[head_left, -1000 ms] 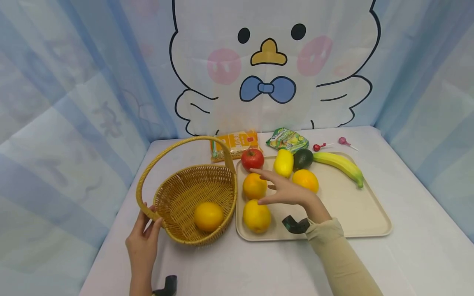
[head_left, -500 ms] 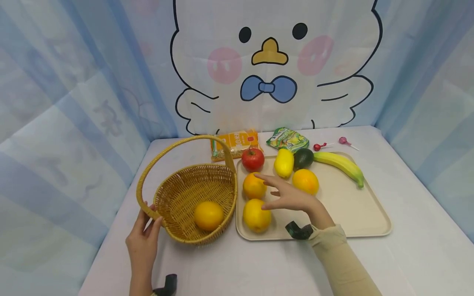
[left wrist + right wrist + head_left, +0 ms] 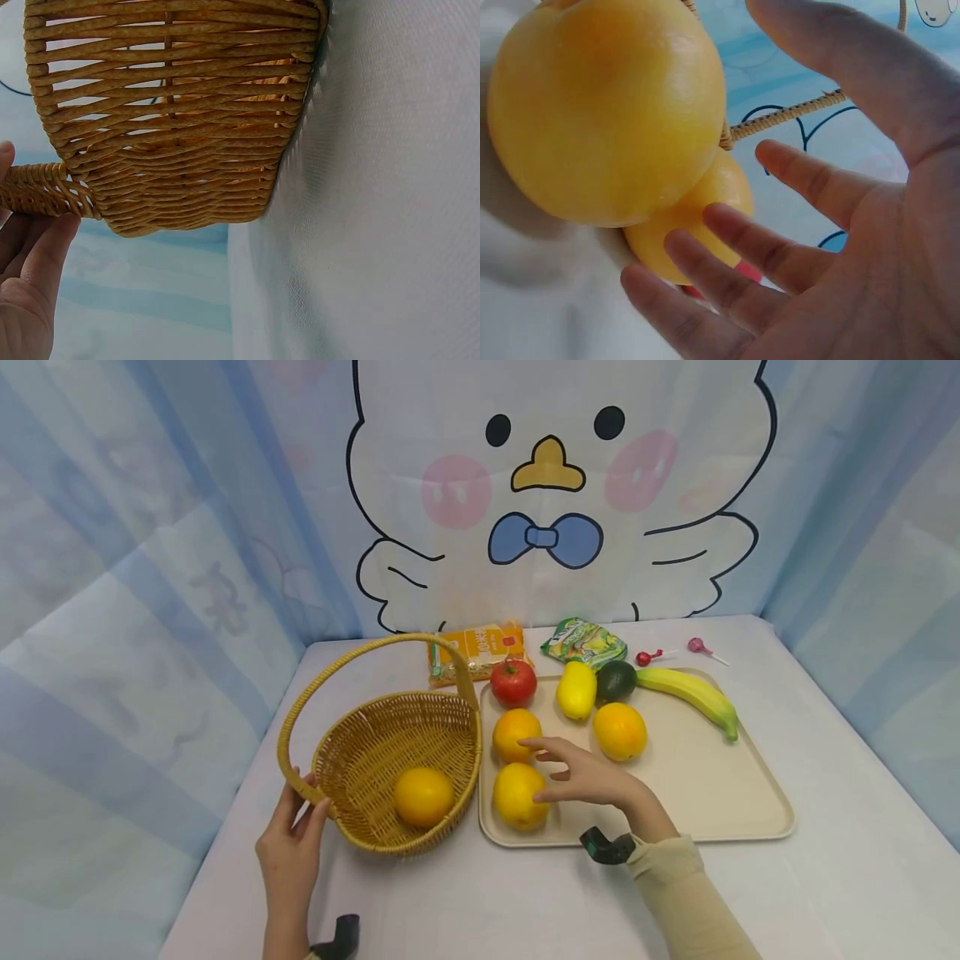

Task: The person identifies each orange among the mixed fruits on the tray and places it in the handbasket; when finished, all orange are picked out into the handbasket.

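My left hand pinches the foot of the handle of a woven basket; the left wrist view shows thumb and fingers on either side of that handle. Inside the basket lies one orange-yellow round fruit. Over the left part of a beige tray, my right hand hovers with fingers spread and holds nothing. Closest to it is a yellow round fruit, which fills much of the right wrist view beside the open palm. Behind that fruit sits an orange.
Also on the tray are a tomato, a yellow oblong fruit, a dark green avocado-like fruit, another orange and a banana. Behind stand an orange packet, a green packet and two lollipops.
My right hand has come lower and nearer to me, from above the orange toward the yellow round fruit at the front. The left hand and basket stay in place.
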### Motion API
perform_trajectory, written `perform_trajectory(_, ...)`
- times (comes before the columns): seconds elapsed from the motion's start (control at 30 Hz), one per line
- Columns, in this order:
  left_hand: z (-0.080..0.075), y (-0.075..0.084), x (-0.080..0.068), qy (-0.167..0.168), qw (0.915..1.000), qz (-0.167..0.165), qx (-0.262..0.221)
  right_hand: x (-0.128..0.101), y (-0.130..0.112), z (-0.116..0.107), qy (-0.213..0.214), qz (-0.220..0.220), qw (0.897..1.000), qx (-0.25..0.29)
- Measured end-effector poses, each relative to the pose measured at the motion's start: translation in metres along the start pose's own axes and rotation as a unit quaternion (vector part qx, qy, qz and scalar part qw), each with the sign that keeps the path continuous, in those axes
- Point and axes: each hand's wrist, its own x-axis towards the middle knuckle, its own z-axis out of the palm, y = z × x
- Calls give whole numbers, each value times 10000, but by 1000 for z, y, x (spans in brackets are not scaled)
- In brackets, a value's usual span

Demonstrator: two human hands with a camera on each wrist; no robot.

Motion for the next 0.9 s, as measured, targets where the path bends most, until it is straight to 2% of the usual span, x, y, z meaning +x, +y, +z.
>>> perform_trajectory(0.27,0,-1,0,20,10000,30,-53,2,11,8,-262,-120,9995,83)
perform_trajectory(0.47,0,0,0,48,9999,67,-87,4,13,14,-340,3,9994,57)
perform_trajectory(0.9,0,0,0,28,10000,46,-66,6,13,24,-187,126,9997,-38)
